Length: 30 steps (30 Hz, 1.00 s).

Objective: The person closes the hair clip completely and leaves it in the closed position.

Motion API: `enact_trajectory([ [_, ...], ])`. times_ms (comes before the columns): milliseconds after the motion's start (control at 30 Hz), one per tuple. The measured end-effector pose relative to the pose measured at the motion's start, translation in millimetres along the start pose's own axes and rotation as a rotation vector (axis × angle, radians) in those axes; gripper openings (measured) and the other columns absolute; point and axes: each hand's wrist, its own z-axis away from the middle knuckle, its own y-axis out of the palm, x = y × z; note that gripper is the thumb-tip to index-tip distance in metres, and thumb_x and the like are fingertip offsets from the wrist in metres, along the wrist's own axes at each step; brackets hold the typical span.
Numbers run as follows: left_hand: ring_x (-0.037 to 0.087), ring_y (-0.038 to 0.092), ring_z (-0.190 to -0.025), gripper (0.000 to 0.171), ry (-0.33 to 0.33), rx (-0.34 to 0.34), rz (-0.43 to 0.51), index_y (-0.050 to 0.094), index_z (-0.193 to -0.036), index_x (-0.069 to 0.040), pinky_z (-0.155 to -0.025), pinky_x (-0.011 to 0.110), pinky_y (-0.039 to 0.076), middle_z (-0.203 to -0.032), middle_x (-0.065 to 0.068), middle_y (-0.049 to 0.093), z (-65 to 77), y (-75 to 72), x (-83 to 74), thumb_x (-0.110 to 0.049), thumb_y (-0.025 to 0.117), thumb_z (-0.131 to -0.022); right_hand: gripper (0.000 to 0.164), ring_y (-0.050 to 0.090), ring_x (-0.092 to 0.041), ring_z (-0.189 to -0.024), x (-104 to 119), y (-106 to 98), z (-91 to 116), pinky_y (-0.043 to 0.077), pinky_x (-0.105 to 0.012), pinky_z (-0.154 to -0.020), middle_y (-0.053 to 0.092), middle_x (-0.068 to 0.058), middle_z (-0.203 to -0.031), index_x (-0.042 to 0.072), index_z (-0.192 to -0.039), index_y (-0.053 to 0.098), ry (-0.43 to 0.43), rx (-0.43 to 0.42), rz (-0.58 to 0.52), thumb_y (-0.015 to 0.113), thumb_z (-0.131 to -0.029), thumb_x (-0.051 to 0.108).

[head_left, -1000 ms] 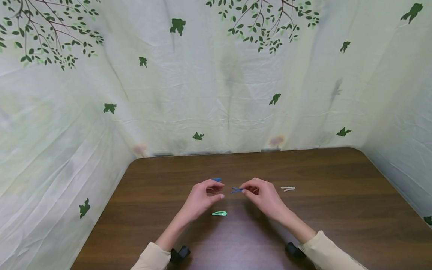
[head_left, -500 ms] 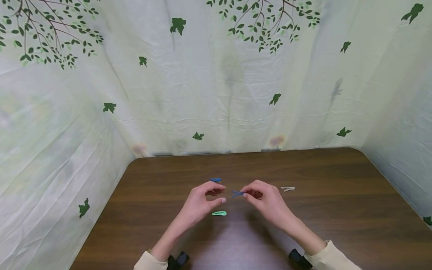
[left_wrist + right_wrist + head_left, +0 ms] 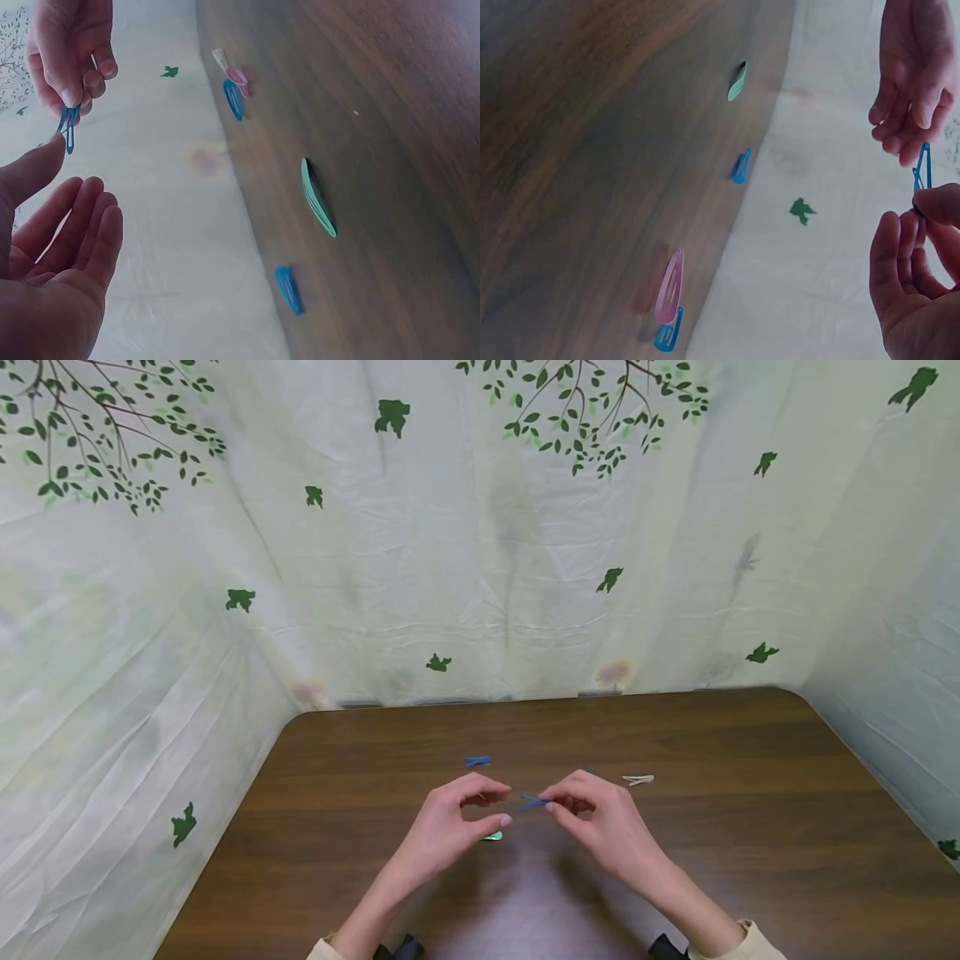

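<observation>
My right hand [image 3: 600,814] pinches a blue snap hair clip [image 3: 532,802] between thumb and fingertips above the table. The clip's two arms are spread apart, as the right wrist view shows. Facing it from the other side, my left hand [image 3: 453,814] holds nothing, thumb and relaxed fingers parted, with a small gap to the clip in the head view. Beneath the left thumb, a green hair clip [image 3: 492,837] is partly covered. Beyond the left hand lies another blue hair clip [image 3: 477,761].
A white hair clip [image 3: 638,780] lies right of my right hand. A pink hair clip [image 3: 670,289] and a further blue one [image 3: 669,331] lie close together, mostly hidden in the head view. The brown table [image 3: 750,793] ends at a printed cloth [image 3: 480,527].
Both hands have drawn slightly nearer to me, the right one carrying its blue hair clip along. The blue clip on the table is now uncovered, while the left thumb partly hides the green one.
</observation>
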Motion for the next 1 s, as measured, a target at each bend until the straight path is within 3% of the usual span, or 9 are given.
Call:
enact_trajectory([
  [200, 0.009, 0.062, -0.097, 0.029, 0.015, 0.005, 0.017, 0.071, -0.108, -0.024, -0.088, 0.035, 0.051, -0.102, -0.017, 0.067, 0.5, 4.2, -3.5, -0.019, 0.082, -0.081, 0.02, 0.061, -0.005, -0.073, 2, -1, 6, 0.052, -0.026, -0.064, 0.066, 0.012, -0.09, 0.026, -0.095, 0.074, 0.006, 0.005, 0.004, 0.074, -0.087, 0.007],
  [467, 0.014, 0.064, -0.097, 0.031, 0.032, 0.0, 0.031, 0.072, -0.108, -0.016, -0.087, 0.038, 0.052, -0.103, -0.008, 0.069, 1.3, 12.1, -4.5, -0.01, 0.083, -0.08, 0.021, 0.06, -0.005, -0.071, 1, -1, 11, 0.051, -0.025, -0.061, 0.065, 0.012, -0.089, 0.025, -0.095, 0.074, -0.015, 0.0, -0.005, 0.075, -0.086, 0.006],
  [700, 0.016, 0.065, -0.097, 0.029, 0.078, 0.032, 0.039, 0.073, -0.109, -0.013, -0.087, 0.036, 0.052, -0.105, -0.008, 0.069, 3.4, 13.3, -8.1, -0.02, 0.081, -0.083, 0.02, 0.06, -0.005, -0.072, 6, -2, 14, 0.05, -0.024, -0.062, 0.064, 0.012, -0.088, 0.025, -0.096, 0.074, -0.035, 0.002, -0.007, 0.074, -0.087, 0.007],
  [1000, 0.01, 0.065, -0.095, 0.022, 0.139, 0.025, 0.059, 0.073, -0.107, -0.019, -0.085, 0.033, 0.054, -0.101, -0.006, 0.069, 6.0, 16.7, -10.6, -0.019, 0.079, -0.086, 0.024, 0.06, -0.005, -0.071, 11, 0, 17, 0.05, -0.024, -0.06, 0.063, 0.016, -0.089, 0.027, -0.095, 0.074, -0.044, -0.015, -0.013, 0.073, -0.088, 0.005],
])
